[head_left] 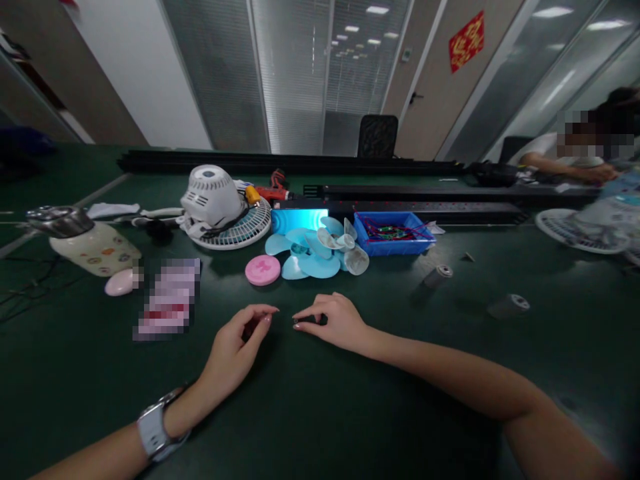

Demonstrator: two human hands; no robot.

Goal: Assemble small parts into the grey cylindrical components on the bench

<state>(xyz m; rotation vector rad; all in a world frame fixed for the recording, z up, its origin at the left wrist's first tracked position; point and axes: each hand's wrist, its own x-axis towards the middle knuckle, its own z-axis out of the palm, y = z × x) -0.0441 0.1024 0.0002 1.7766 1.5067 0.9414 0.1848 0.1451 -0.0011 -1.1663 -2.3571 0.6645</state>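
Observation:
My left hand (237, 343), with a watch (154, 427) on its wrist, is held over the green table with thumb and forefinger nearly together. Whether anything tiny sits between them I cannot make out. Facing it across a small gap, my right hand (340, 321) pinches a small dark piece (296, 323) at its fingertips; its kind is too small to tell. Beyond the hands lie blue fan blades (313, 257) in a pile, and a round pink case (263, 270) stands to their left.
Upside down at back left is a white fan head (213, 200), near a red power drill (273, 193). A blue bin (387, 250) holds wires. Metal cylinders (439, 275) stand at right. A flask (85, 240) and pink mouse (121, 283) are left. Another person (565, 157) sits far right.

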